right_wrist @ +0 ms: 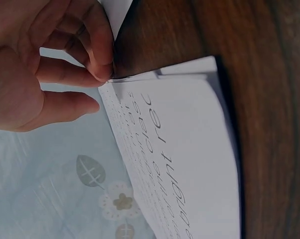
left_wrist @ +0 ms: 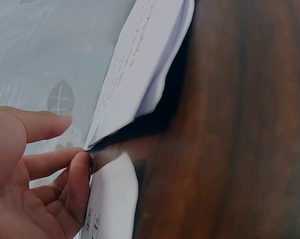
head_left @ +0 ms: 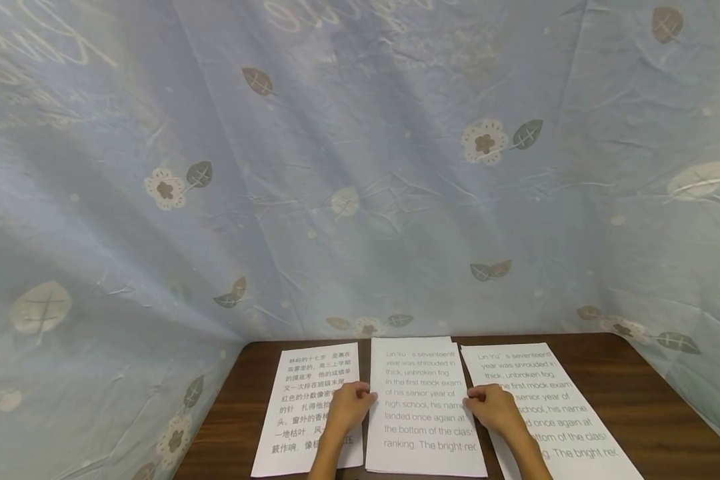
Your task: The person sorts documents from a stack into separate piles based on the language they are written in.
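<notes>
A middle stack of white paper (head_left: 421, 407), printed with large English text, lies on the table between both hands. At its left edge is my left hand (head_left: 348, 405); in the left wrist view its bent fingertips touch the paper edge and the thumb stands apart. My right hand (head_left: 497, 408) is at the opposite edge. The right wrist view shows its fingertips against the side of the paper stack (right_wrist: 190, 134), thumb raised off it. Some sheets stick out unevenly at the stack's corner there.
Left of the middle stack lies paper with Chinese text (head_left: 303, 387), partly under the left forearm. To the right, paper with English text (head_left: 567, 400) is partly covered by the right arm. The brown wooden table (head_left: 648, 393) meets a pale blue patterned cloth (head_left: 360, 267) behind.
</notes>
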Action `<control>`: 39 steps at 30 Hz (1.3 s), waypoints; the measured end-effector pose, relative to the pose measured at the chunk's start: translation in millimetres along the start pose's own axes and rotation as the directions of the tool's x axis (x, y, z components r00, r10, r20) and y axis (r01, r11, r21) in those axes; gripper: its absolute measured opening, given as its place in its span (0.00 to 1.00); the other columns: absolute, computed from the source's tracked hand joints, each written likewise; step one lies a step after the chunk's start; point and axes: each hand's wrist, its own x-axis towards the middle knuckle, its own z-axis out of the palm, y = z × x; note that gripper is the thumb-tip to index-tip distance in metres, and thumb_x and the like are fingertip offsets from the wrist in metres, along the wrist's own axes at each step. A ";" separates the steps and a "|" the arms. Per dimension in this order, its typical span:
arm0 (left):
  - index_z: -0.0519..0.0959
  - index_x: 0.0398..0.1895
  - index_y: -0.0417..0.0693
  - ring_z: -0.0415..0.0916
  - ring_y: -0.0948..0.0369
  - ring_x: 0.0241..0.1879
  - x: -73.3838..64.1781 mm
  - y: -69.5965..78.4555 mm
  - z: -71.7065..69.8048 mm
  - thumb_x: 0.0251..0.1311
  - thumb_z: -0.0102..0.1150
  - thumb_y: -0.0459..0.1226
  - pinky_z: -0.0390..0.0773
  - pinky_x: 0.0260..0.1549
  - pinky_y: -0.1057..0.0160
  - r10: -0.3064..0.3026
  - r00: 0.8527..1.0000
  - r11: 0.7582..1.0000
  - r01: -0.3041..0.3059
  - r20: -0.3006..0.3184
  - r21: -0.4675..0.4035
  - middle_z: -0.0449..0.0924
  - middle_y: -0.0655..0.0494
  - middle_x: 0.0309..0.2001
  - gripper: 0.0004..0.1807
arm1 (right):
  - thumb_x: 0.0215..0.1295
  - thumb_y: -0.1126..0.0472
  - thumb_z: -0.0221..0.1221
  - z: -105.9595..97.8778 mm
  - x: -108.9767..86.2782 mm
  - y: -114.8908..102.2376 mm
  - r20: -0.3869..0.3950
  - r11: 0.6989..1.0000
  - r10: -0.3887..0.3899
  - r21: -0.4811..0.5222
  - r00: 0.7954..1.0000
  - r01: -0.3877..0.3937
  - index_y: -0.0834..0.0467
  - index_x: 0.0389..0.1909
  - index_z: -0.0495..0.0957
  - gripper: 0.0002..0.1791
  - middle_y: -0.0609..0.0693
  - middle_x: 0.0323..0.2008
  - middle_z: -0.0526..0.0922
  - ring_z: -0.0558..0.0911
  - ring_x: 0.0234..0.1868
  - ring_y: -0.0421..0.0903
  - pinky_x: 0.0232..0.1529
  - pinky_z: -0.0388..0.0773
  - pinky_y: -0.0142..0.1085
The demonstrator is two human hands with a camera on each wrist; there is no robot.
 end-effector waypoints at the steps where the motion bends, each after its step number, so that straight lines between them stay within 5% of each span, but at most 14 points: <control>1: 0.86 0.55 0.35 0.77 0.61 0.29 -0.3 0.4 0.0 0.67 0.68 0.41 0.74 0.26 0.66 0.006 1.000 1.000 -0.006 -0.001 0.003 0.83 0.56 0.31 0.20 | 0.67 0.60 0.67 -0.2 -0.1 -0.5 -0.001 1.000 -0.005 -0.004 1.000 0.005 0.70 0.52 0.86 0.19 0.58 0.42 0.91 0.89 0.42 0.51 0.43 0.87 0.45; 8: 0.86 0.55 0.35 0.76 0.61 0.30 -2.6 3.0 0.4 0.67 0.68 0.40 0.73 0.26 0.66 0.013 1.000 1.000 -0.013 -0.014 -0.008 0.83 0.57 0.30 0.20 | 0.67 0.59 0.67 -0.9 -1.3 -3.0 0.000 1.000 -0.021 -0.005 1.000 0.021 0.70 0.52 0.86 0.19 0.55 0.41 0.91 0.89 0.44 0.52 0.46 0.87 0.48; 17: 0.86 0.56 0.36 0.78 0.62 0.33 -2.8 5.7 0.6 0.66 0.69 0.40 0.76 0.31 0.66 0.004 1.000 1.000 -0.004 -0.028 -0.020 0.84 0.57 0.33 0.20 | 0.65 0.60 0.69 -2.0 -2.2 -6.1 -0.011 0.999 -0.001 0.046 1.000 0.001 0.67 0.54 0.86 0.19 0.51 0.38 0.89 0.84 0.38 0.46 0.36 0.79 0.38; 24: 0.86 0.57 0.36 0.81 0.62 0.37 -2.3 4.5 1.9 0.61 0.72 0.35 0.83 0.38 0.62 0.032 0.998 0.999 -0.035 -0.063 -0.042 0.85 0.56 0.36 0.21 | 0.62 0.68 0.70 -1.5 -4.6 -8.2 -0.021 0.985 0.007 0.175 1.000 -0.004 0.70 0.55 0.84 0.20 0.55 0.39 0.87 0.86 0.34 0.45 0.33 0.88 0.37; 39: 0.86 0.56 0.38 0.79 0.63 0.33 -4.1 11.3 3.9 0.57 0.73 0.29 0.79 0.30 0.67 0.018 0.996 0.998 -0.023 -0.085 -0.057 0.84 0.56 0.35 0.21 | 0.61 0.70 0.68 1.2 -3.3 -8.6 -0.046 0.974 0.053 0.224 0.998 -0.041 0.70 0.53 0.85 0.18 0.56 0.38 0.87 0.87 0.37 0.45 0.33 0.90 0.37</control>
